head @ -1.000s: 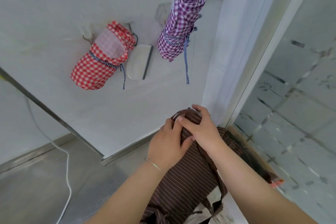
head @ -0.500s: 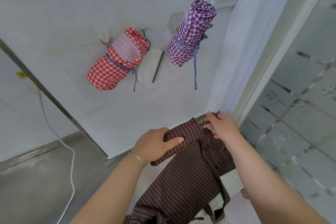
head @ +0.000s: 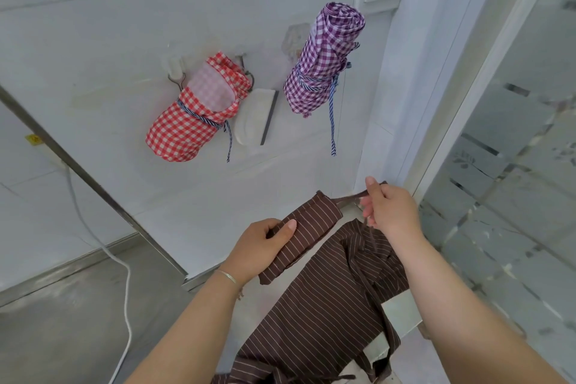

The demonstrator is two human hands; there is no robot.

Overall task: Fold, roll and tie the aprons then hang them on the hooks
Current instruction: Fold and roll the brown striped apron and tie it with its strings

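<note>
Two rolled, tied aprons, the red gingham apron (head: pixel 187 125) and the purple gingham apron (head: pixel 324 62), already hung on the wall, while the brown striped apron (head: pixel 314 315) was barely folded, its folded end gripped by the left hand (head: pixel 261 246) and its strap (head: pixel 350 196) pinched by the right hand (head: pixel 391 212).

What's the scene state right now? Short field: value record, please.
held item: brown striped apron, partly folded, not rolled or tied
left hand: grips the folded top section of the apron
right hand: pinches a thin brown strap pulled out from the apron's top corner
done on wall: red checked roll and purple checked roll, both tied and hanging
free hook: one bare hook shows left of the red roll
other: white cable on the floor
</note>
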